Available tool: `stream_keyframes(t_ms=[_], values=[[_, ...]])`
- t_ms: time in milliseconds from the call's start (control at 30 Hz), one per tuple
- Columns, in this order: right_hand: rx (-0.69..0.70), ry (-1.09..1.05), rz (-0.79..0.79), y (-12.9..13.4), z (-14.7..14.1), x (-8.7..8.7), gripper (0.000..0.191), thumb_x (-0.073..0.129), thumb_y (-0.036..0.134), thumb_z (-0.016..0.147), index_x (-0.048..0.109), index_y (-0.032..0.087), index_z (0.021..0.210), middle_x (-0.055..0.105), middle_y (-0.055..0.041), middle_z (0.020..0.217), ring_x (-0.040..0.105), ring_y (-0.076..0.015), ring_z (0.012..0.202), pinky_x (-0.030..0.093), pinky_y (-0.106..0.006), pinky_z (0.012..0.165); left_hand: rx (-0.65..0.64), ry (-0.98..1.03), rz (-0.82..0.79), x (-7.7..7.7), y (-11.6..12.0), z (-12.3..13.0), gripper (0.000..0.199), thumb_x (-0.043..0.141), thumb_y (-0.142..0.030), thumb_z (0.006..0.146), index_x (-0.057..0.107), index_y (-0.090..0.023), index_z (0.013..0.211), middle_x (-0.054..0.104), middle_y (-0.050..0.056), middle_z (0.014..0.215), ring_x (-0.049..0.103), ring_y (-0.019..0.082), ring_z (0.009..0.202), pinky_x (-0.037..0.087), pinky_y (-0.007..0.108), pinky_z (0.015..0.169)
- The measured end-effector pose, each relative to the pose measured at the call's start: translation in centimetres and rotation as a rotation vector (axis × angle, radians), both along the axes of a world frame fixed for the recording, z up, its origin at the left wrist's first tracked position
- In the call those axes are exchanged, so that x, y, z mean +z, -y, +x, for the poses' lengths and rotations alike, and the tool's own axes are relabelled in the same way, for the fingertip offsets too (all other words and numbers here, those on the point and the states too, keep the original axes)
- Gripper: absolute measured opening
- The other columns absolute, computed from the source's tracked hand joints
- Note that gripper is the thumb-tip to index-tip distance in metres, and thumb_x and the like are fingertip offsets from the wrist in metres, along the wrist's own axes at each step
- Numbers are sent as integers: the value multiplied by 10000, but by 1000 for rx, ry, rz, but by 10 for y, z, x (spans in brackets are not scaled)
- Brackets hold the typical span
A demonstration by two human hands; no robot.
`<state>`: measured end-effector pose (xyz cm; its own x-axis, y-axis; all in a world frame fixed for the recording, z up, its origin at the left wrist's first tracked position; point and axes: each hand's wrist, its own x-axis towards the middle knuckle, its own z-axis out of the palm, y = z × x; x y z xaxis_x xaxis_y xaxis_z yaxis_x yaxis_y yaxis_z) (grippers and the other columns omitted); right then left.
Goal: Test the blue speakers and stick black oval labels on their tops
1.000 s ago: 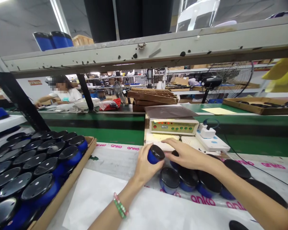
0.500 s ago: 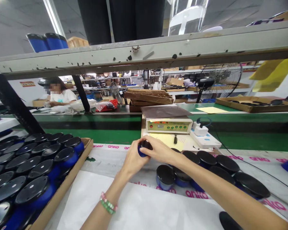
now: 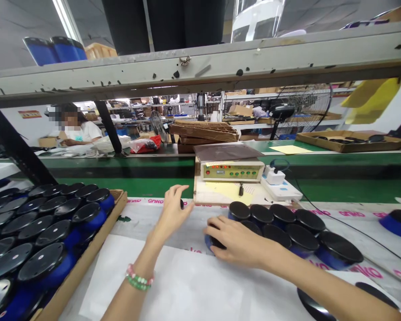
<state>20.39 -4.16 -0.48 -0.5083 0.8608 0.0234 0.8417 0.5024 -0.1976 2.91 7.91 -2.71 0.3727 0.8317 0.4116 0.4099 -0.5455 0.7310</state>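
My left hand point(image 3: 172, 211) is raised over the white covering, thumb and index finger apart. A small dark item shows between its fingers, mostly hidden and too small to name. My right hand point(image 3: 234, 238) is closed over a blue piece with a black top point(image 3: 208, 243), near the left end of a group of similar pieces point(image 3: 274, 235); the hand hides much of it. Several more fill a cardboard tray point(image 3: 119, 203) at the left.
Behind my hands stands a control box point(image 3: 232, 171) with lit red indicators, beside a white power strip point(image 3: 282, 189). Overhead runs a shelf beam point(image 3: 147, 69). White paper point(image 3: 187, 285) covers the near surface. Across the green table point(image 3: 147, 183) sits a person at the far left.
My hands have separated from around a dark and blue piece. The left hand moved left; the right moved down onto a piece beside the group. The view shifted slightly.
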Motion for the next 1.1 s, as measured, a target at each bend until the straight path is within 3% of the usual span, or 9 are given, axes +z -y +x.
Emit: stream_keyframes(t_ms=[133, 233, 367, 500, 600, 700, 867, 967, 1100], values=[[91, -54, -28, -7, 11, 18, 285, 547, 261, 849, 603, 258, 1129, 633, -38, 1131, 578, -212, 1035, 464, -311, 885, -204, 85, -11, -6, 28, 30, 246, 444, -330, 928, 539, -219, 1125, 537, 63, 1161, 511, 201, 1122, 420, 320, 957], [-72, -96, 37, -10, 47, 26, 348, 387, 346, 953, 542, 244, 1247, 613, -63, 1224, 573, -206, 1099, 445, -335, 942, -340, 95, -82, -20, 45, 43, 315, 362, -388, 968, 518, -224, 1186, 543, 64, 1201, 517, 194, 1127, 430, 322, 962], [-375, -62, 119, -7, 100, -1, 546, 272, 484, 966, 434, 165, 1378, 456, -158, 1407, 396, -320, 1307, 315, -548, 1041, -456, 91, -152, -34, 66, 58, 415, 489, -421, 920, 437, -225, 1281, 495, 79, 1261, 531, 197, 1101, 424, 339, 992], [-461, -17, 94, 0, 116, -31, 594, 215, 535, 960, 365, 209, 1433, 401, -108, 1459, 294, -301, 1371, 275, -559, 1069, -497, 93, -186, -34, 81, 71, 415, 465, -389, 932, 397, -219, 1304, 462, 94, 1276, 532, 189, 1086, 413, 355, 1013], [-460, -10, 86, 1, 112, -35, 610, 207, 547, 958, 342, 209, 1446, 380, -97, 1473, 268, -287, 1383, 266, -530, 1086, -492, 70, -194, -27, 73, 75, 379, 444, -354, 936, 422, -227, 1292, 453, 94, 1296, 465, 212, 1190, 347, 400, 1076], [-443, -19, 84, 1, 112, -31, 597, 200, 516, 967, 336, 192, 1449, 373, -106, 1476, 270, -287, 1382, 279, -525, 1081, -479, 38, -193, -21, 46, 84, 339, 454, -208, 893, 494, -225, 1228, 473, 88, 1281, 413, 225, 1255, 274, 435, 1118], [-361, -37, 49, -1, 129, -14, 537, 410, 378, 901, 444, 148, 1385, 433, -135, 1433, 401, -270, 1312, 321, -442, 1081, -657, -82, -217, -17, 5, 113, 701, 687, -14, 579, 532, -227, 1228, 558, 60, 1262, 530, 252, 1166, 405, 390, 1032], [-306, -49, 16, -4, 137, -1, 517, 563, 364, 805, 551, 189, 1291, 591, -126, 1270, 550, -295, 1154, 419, -434, 988, -684, -110, -195, -18, 0, 115, 708, 759, -68, 555, 541, -215, 1212, 609, 53, 1191, 575, 258, 1090, 439, 400, 986], [-254, -107, 18, -13, 136, 8, 421, 582, 367, 811, 606, 216, 1203, 669, -97, 1109, 631, -272, 989, 487, -377, 858, -579, -96, -161, -24, 4, 97, 666, 790, -168, 602, 525, -200, 1212, 598, 71, 1206, 540, 277, 1135, 396, 434, 1019]])
